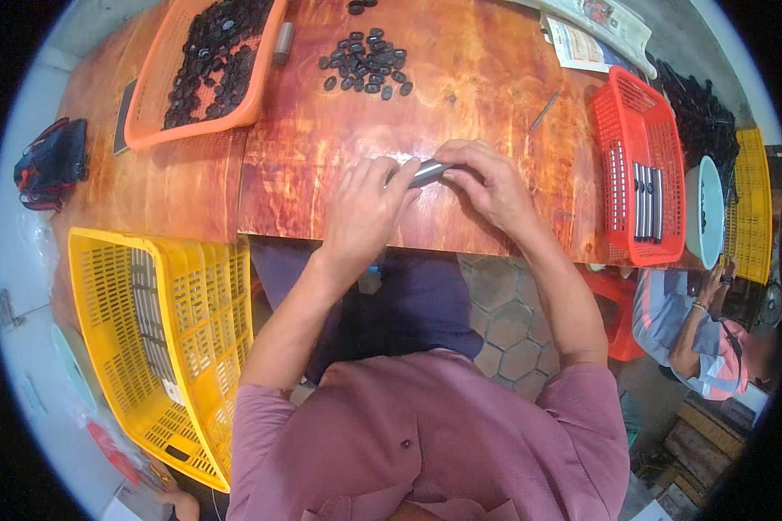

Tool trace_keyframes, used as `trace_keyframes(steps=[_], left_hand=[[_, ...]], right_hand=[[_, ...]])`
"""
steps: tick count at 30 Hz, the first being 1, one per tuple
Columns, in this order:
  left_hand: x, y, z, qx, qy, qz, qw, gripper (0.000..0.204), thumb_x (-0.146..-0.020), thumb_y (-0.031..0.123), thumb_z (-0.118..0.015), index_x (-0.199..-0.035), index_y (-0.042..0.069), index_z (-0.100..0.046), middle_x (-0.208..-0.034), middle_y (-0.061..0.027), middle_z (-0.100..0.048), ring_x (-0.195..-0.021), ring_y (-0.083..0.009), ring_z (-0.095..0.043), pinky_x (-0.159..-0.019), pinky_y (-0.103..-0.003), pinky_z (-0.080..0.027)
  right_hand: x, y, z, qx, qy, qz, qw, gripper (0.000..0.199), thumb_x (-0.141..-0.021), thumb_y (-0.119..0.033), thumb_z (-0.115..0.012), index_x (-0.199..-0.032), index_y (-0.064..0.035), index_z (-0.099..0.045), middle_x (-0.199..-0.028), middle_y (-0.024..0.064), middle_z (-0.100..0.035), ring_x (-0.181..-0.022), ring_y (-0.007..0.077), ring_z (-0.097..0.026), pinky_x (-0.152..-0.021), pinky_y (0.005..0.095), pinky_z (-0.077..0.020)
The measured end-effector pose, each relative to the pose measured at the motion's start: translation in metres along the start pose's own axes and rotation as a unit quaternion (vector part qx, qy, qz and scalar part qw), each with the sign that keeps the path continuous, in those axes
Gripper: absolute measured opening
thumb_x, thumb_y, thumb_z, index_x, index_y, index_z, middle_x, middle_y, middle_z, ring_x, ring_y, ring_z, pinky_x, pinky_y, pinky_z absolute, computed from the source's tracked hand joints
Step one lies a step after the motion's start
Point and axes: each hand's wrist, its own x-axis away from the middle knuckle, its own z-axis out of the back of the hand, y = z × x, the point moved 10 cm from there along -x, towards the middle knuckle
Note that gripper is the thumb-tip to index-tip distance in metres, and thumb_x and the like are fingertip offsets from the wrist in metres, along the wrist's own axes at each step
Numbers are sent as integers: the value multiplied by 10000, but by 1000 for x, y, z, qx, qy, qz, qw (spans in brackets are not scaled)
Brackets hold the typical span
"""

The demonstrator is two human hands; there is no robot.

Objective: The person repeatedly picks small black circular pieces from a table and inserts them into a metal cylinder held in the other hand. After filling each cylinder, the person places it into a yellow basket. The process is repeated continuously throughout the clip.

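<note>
Head view shows the left hand (363,208) and the right hand (487,182) meeting over the near edge of a reddish wooden table (487,78), both closed on one short grey metal tube (427,172) held between them, fingers curled round its ends. Beyond the hands lies a loose pile of small black pieces (367,62). An orange basket (202,69) of more black pieces sits at the far left. A red basket (641,169) holding metal tubes stands to the right, and a yellow crate (161,339) sits low on the left
</note>
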Motion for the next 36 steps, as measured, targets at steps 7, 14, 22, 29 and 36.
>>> trace_keyframes(steps=[7,14,22,29,36], left_hand=[[0,-2,1,-32,3,-14,999,363,-850,179,-773,-1193,84,-706,-942,-77,-612,-908,-275,-617,-756,-406,-489],[-2,-1,-2,-24,-16,-12,1000,325,-847,176,-774,-1148,83,-693,-936,-82,-595,-908,-280,-611,-775,-407,-493],[4,-14,-4,4,19,-34,999,223,-868,142,-689,-1052,17,-671,-999,-135,-627,-931,-302,-624,-825,-426,-515],[-4,-21,-33,45,37,-5,998,132,-819,195,-635,-811,64,-641,-876,-110,-619,-839,-302,-614,-719,-454,-484],[6,-1,-25,-59,103,-84,989,132,-752,262,-658,-789,136,-675,-884,-23,-590,-913,-219,-577,-734,-373,-447]], right_hand=[[-12,18,-11,-130,-84,-137,978,174,-922,-146,-694,-1004,5,-725,-1013,162,-706,-984,319,-670,-886,389,-527],[-60,8,-21,225,86,-67,968,300,-948,-287,-634,-919,8,-680,-931,211,-603,-933,389,-577,-838,489,-458],[-66,8,-30,292,112,-28,949,238,-968,-244,-582,-940,-16,-647,-934,206,-606,-937,406,-572,-820,516,-444],[-43,57,-22,249,112,-27,962,366,-1062,-283,-514,-915,34,-620,-857,227,-571,-806,384,-542,-739,498,-456],[-45,54,-23,193,106,-30,975,459,-1091,-347,-477,-883,59,-523,-863,214,-503,-838,372,-487,-796,490,-417]])
